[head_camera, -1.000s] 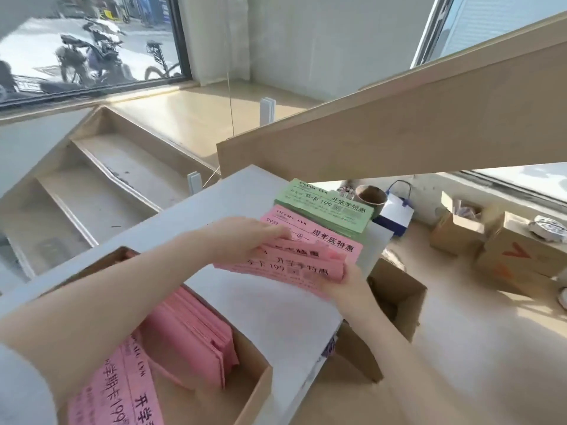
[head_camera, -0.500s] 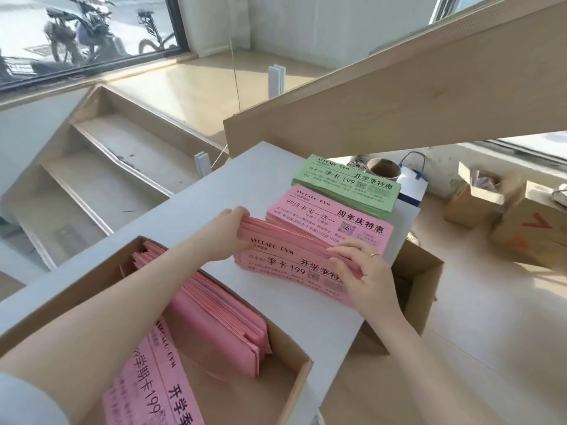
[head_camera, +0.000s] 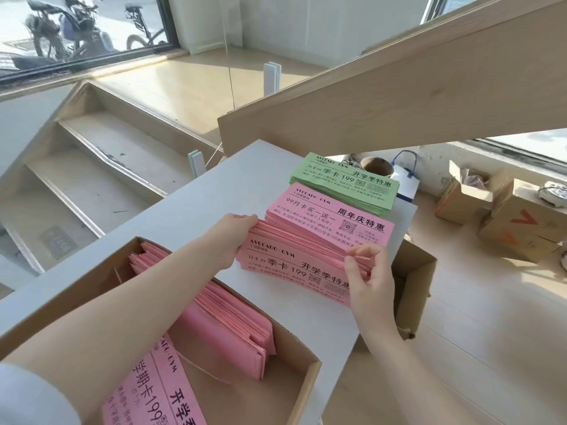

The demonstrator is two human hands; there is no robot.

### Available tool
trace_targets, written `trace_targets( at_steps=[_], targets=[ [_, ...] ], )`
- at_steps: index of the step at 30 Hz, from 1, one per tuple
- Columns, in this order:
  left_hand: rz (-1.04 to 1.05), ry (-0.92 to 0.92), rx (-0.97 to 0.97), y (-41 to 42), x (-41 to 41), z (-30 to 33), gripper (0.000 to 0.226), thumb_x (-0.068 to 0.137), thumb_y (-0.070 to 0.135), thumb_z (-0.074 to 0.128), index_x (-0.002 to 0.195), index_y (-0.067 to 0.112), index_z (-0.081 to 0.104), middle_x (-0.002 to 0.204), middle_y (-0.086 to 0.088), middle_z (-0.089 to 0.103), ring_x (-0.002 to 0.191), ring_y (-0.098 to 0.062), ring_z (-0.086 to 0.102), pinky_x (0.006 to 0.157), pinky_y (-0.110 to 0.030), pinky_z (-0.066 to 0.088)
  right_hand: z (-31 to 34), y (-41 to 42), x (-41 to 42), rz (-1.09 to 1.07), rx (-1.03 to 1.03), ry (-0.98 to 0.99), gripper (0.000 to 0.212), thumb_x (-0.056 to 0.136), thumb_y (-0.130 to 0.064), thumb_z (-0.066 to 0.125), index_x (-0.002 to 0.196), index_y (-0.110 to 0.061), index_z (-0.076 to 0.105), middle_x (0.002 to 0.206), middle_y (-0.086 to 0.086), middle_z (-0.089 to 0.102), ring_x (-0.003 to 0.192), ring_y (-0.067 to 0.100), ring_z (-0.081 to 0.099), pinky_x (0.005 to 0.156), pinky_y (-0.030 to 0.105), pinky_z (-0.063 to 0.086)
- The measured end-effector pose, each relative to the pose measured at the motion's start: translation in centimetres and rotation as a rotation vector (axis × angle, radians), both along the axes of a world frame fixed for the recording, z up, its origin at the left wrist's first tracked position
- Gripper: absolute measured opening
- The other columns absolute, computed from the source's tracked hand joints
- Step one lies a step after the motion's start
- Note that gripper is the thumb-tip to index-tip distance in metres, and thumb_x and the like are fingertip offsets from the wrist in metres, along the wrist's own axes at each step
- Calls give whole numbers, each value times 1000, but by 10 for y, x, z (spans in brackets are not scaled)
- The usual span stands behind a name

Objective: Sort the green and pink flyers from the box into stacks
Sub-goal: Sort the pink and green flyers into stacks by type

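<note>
A bundle of pink flyers (head_camera: 291, 262) lies on the white table (head_camera: 221, 204), a little in front of a second pink stack (head_camera: 331, 214). My left hand (head_camera: 233, 234) grips the bundle's left end. My right hand (head_camera: 368, 271) pinches the edges at its right end, fingers curled. A green stack (head_camera: 343, 182) sits behind the pink ones at the table's far end. The open cardboard box (head_camera: 294, 378) at the near left holds more pink flyers (head_camera: 224, 326).
A wooden stair stringer (head_camera: 383, 87) slants overhead just behind the table. Steps drop away to the left. An open box (head_camera: 414, 286) stands on the floor right of the table, with more cartons (head_camera: 515, 222) and a small white bag (head_camera: 405, 182) beyond.
The pink bundle came down from above the stacks onto the table in front of them. My right hand shifted from under the bundle to its right edge, now pinching the sheets.
</note>
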State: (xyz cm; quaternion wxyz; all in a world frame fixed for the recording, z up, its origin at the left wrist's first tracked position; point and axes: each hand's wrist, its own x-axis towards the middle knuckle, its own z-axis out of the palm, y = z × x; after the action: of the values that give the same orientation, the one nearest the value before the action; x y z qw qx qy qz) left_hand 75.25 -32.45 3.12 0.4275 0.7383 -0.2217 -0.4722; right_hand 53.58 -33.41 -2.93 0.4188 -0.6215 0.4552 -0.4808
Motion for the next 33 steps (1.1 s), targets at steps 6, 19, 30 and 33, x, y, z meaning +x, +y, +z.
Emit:
trace_targets(
  at_steps=[6,19,30,33],
  targets=[
    [245,233,-27,0,-5,-4,21,94,16,52,74,11,52,69,-2,56,61,-14,53,54,-25,40,-3,0,2,-41,30,-123,15,94,-12,44,97,-25,52,102,-13,56,99,5,56,78,27,49],
    [-277,-47,131,6,16,-12,53,80,-22,38,118,13,49,114,-5,54,112,-22,49,94,-27,43,-27,2,-28,240,189,-79,46,65,-39,79,104,-26,57,106,-9,66,104,13,62,83,31,55],
    [-319,-39,-196,3,16,3,28,91,-9,47,98,16,58,96,2,60,94,-11,60,85,-18,53,4,-6,-27,167,109,-144,44,68,-11,77,94,-45,68,104,-13,70,101,8,64,85,30,53],
    [-409,-101,-172,0,23,6,33,88,-10,49,101,18,59,101,1,60,101,-13,57,97,-26,47,1,-9,-31,231,112,-91,35,64,-21,75,95,-35,66,102,-17,69,100,4,63,83,27,53]
  ],
)
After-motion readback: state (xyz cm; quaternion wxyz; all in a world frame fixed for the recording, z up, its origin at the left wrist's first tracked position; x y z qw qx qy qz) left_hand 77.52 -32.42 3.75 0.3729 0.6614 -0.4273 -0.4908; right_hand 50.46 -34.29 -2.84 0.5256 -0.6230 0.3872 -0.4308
